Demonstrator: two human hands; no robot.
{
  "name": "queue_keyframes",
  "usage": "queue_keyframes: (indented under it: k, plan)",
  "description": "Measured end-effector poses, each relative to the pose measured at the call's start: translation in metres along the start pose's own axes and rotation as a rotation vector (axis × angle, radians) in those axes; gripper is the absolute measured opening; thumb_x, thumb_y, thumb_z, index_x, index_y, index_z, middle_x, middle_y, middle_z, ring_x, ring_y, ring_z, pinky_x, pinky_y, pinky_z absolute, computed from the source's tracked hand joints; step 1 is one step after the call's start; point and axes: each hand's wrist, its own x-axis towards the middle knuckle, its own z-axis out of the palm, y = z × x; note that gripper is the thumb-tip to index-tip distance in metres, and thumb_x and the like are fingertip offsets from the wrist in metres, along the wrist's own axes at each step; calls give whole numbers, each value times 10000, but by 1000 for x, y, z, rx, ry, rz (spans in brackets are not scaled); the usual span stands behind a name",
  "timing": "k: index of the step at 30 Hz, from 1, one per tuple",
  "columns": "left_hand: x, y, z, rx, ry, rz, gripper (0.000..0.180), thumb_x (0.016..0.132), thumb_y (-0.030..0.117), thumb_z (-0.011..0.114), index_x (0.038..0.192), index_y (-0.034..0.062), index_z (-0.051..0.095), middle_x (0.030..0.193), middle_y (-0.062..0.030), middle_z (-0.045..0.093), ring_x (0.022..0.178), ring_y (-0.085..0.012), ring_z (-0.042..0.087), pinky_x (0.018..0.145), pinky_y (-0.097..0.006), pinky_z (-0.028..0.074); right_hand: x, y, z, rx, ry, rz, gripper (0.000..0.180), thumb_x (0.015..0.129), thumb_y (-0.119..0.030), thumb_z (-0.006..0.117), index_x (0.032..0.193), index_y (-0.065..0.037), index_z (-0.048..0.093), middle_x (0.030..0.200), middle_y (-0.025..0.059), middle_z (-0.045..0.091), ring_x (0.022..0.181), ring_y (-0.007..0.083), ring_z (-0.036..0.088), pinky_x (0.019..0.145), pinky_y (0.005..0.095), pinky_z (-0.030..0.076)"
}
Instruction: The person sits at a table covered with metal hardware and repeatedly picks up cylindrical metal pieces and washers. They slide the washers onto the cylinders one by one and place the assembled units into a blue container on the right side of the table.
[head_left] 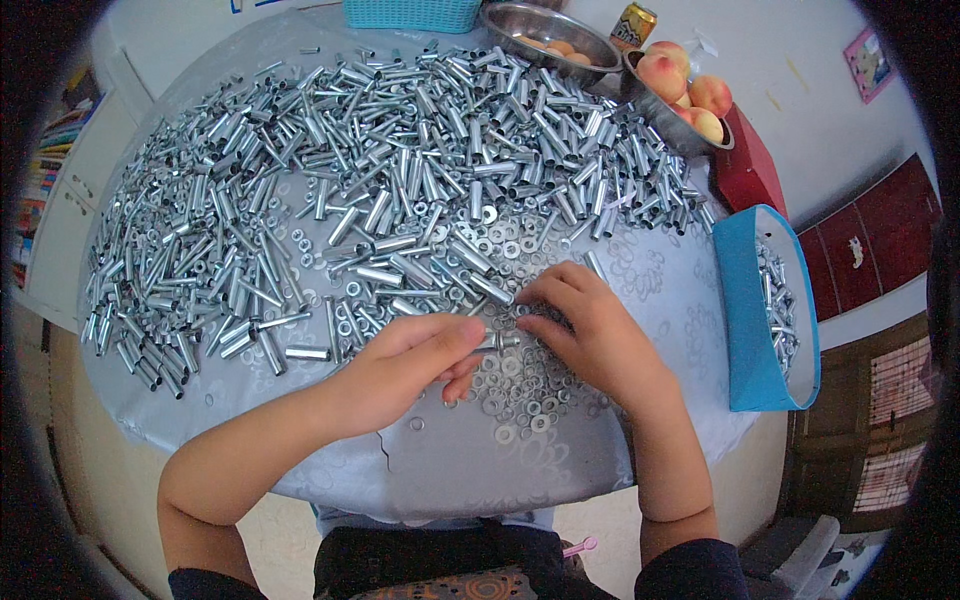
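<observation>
My left hand [425, 362] is closed around a metal bolt [497, 342], whose silvery end sticks out to the right past the thumb. Just right of it, my right hand [590, 330] has thumb and forefinger curled toward each other in a pinch. Something small and shiny is between or just behind those fingertips, too small to name. Loose flat washers [535, 395] lie spread under and in front of both hands. Beyond the hands, a big heap of metal sleeves and bolts [430, 140] covers the far and left parts of the table.
On the right stands a blue fabric box [745, 320] with metal parts inside. Behind it are a red box [750, 165], a metal bowl of peaches [685, 130], another metal bowl [510, 15], a can [633, 25] and a turquoise basket [410, 14]. A patterned cloth [440, 480] covers the round-edged table.
</observation>
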Motion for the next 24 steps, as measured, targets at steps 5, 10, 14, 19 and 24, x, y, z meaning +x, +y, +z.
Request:
queue_keyframes:
  k: [5, 10, 14, 19, 24]
  plan:
    - [-1, 2, 2, -6, 27, -13, 371, 922, 350, 385, 716, 47, 443, 640, 12, 409, 600, -81, 422, 591, -222, 357, 0, -12, -7, 228, 175, -125, 205, 707, -95, 667, 892, -36, 600, 858, 113, 574, 783, 239, 564, 670, 316, 451]
    - [-2, 1, 2, 31, 32, 15, 380, 923, 359, 378, 707, 51, 440, 639, 10, 412, 601, -82, 420, 586, -225, 357, -9, -24, -9, 545, 120, -105, 225, 701, -77, 684, 912, -51, 611, 799, 81, 582, 672, 172, 562, 598, 271, 456]
    - [-2, -2, 2, 38, 56, 39, 394, 924, 367, 370, 699, 52, 441, 628, 6, 418, 595, -80, 417, 581, -226, 356, -6, -26, -6, 404, 133, -209, 230, 711, -64, 671, 931, -47, 607, 800, 79, 586, 668, 173, 566, 605, 275, 461]
    - [-3, -1, 1, 134, 59, 49, 389, 922, 351, 386, 699, 42, 465, 613, 6, 436, 581, -69, 401, 560, -220, 350, -7, -26, -6, 359, 136, -223, 232, 712, -62, 667, 934, -37, 601, 803, 83, 588, 671, 186, 572, 606, 286, 462]
    - [-7, 2, 6, 285, 102, 18, 349, 916, 327, 409, 781, 28, 528, 617, 16, 456, 588, -54, 414, 534, -217, 355, -7, -20, -9, 249, 84, -243, 200, 722, -88, 665, 906, -37, 606, 762, 80, 592, 674, 194, 579, 607, 305, 460]
